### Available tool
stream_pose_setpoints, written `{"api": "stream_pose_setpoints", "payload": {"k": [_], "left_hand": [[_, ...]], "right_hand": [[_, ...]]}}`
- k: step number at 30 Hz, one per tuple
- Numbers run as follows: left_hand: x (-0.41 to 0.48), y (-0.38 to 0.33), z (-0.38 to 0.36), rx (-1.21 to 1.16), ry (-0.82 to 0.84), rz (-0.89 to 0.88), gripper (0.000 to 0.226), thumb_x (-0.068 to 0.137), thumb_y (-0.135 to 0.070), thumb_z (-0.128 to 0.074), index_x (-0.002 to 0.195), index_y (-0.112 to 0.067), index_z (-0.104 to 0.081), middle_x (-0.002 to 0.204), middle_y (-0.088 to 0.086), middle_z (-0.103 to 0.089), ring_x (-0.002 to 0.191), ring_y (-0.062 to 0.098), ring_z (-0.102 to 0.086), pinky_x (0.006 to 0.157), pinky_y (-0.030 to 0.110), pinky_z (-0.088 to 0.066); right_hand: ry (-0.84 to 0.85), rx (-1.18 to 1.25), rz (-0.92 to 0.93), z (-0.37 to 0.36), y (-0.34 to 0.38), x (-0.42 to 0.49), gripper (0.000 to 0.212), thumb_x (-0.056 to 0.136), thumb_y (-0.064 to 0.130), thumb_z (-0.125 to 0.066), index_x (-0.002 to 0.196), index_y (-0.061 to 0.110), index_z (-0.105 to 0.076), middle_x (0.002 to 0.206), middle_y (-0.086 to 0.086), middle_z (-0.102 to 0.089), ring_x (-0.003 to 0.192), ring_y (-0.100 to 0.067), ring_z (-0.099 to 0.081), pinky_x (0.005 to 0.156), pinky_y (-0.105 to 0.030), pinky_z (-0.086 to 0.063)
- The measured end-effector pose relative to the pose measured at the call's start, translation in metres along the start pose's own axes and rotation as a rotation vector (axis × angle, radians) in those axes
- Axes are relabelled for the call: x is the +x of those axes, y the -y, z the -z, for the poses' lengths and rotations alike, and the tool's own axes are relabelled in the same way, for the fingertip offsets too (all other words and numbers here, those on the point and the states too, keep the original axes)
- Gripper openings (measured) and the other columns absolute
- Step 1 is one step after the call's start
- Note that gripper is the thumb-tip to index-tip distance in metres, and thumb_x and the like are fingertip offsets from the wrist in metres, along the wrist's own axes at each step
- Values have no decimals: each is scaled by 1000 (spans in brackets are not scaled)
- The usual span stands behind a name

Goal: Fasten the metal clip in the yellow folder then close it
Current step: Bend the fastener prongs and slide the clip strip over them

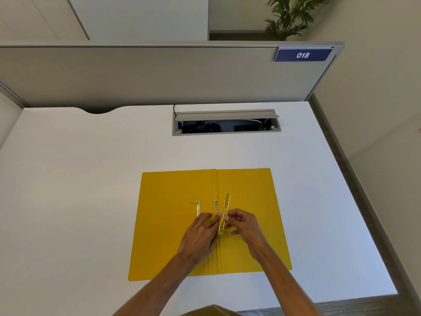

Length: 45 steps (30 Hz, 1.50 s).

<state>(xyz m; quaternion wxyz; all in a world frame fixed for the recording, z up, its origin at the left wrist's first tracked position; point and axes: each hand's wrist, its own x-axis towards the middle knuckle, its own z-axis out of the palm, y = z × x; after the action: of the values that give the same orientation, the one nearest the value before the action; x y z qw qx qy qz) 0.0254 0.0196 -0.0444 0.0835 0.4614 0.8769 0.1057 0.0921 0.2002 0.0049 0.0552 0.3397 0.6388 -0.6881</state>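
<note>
While the yellow folder (182, 224) lay open and flat on the white desk (68, 190), near its front edge, both hands worked close to its centre fold. The right hand (242, 226) pinched a long gold metal bar (224, 213), pierced with small holes, between thumb and fingertips; the bar ran roughly along the spine, just to the right of the crease, its far end pointing away from the person. The left hand (200, 236) rested palm down on the left leaf, fingers stretched forward and loosely together, gripping nothing that could be seen, its fingertips touching or nearly touching the bar. Two thin metal prongs rose from the left leaf: the left prong (198, 207) stood just beyond the left fingertips, and the right prong (216, 206) stood beside the crease, close to the bar. Whether the bar was threaded on either prong could not be told. Farther back in the desk an open cable tray (226, 123) showed wires, and a grey partition (136, 74) behind it carried a blue plate (303, 55) marked 018.
</note>
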Motion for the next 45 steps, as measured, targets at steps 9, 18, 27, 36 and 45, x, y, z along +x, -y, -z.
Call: {"api": "stream_pose_setpoints", "payload": {"k": [9, 18, 27, 36, 45], "left_hand": [[-1, 1, -2, -29, -44, 2, 47, 111, -39, -51, 156, -26, -52, 149, -6, -68, 143, 22, -56, 115, 38, -53], [-1, 0, 0, -68, -33, 33, 45, 112, -38, -45, 155, -26, -55, 149, -8, -68, 146, 21, -53, 116, 38, -52], [-14, 11, 2, -392, -52, 177, 41, 117, -38, -40, 157, -37, -48, 161, -12, -56, 159, 9, -35, 115, 31, -48], [8, 16, 14, -577, -279, 440, 39, 114, -25, -54, 153, -21, -58, 147, 1, -66, 138, 14, -58, 106, 23, -50], [46, 13, 30, -570, -163, 339, 35, 116, -28, -50, 145, -20, -67, 139, 0, -73, 134, 20, -59, 102, 41, -55]], "right_hand": [[-20, -23, 9, 6, -2, 1, 16, 93, 25, -81, 104, 13, -78, 95, -10, -82, 81, -11, -75, 70, -30, -54], [-29, -81, 28, -4, -2, 6, 11, 95, 17, -78, 102, 9, -77, 83, -3, -77, 76, -9, -70, 64, -23, -51], [-12, -151, 102, -11, 2, 13, 8, 96, 14, -78, 100, 7, -78, 89, -7, -78, 80, -16, -70, 68, -18, -56], [1, -232, 125, -16, -3, 17, 4, 97, 13, -76, 96, 9, -78, 94, -22, -75, 79, -16, -63, 78, -41, -57], [23, -254, 131, -15, -3, 15, 6, 99, 11, -73, 97, 6, -76, 95, -20, -75, 81, -13, -64, 81, -38, -58]]}}
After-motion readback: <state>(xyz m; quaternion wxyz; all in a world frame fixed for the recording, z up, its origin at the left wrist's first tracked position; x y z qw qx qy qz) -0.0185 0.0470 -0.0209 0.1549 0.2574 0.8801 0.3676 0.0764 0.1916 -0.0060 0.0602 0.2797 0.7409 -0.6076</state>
